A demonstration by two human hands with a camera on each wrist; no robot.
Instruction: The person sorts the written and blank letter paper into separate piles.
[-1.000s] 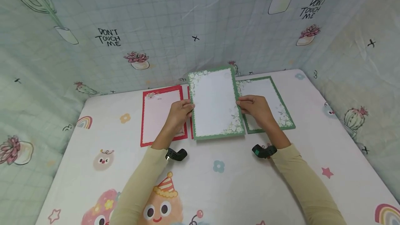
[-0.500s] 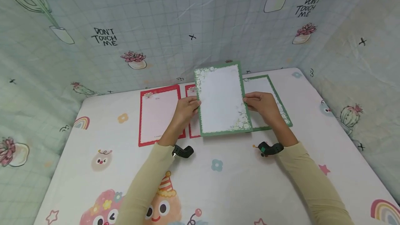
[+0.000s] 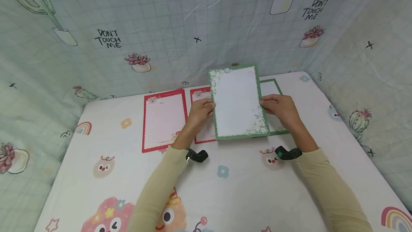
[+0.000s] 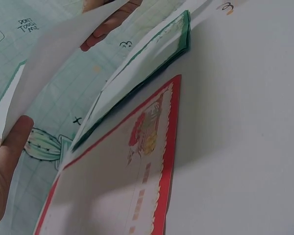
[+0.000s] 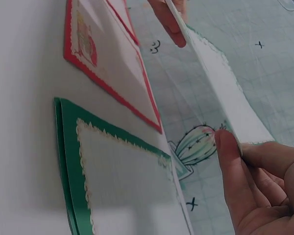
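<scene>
A green-bordered sheet of paper [image 3: 238,103] with white flowers in its corners is held up off the table, its blank front toward the head camera. My left hand [image 3: 200,114] pinches its left edge, and my right hand [image 3: 281,109] pinches the right edge. Both wrist views show the sheet apart from what lies beneath. Under and behind it, partly hidden, lies a green-bordered stack [image 5: 71,161] of at least two layers. Left of that, a red-bordered sheet [image 3: 203,137] is partly covered by my left hand and the raised paper.
Another red-bordered sheet [image 3: 164,117] lies farther left. The white tablecloth [image 3: 244,196] carries printed cartoon figures, and a cactus-patterned curtain [image 3: 180,17] hangs behind the table's far edge. Each wrist wears a dark camera, like the left one [image 3: 197,156].
Both hands have carried the green-bordered sheet to the right. More of the middle red-bordered sheet now shows, while the green stack behind is more covered. The grip stays the same.
</scene>
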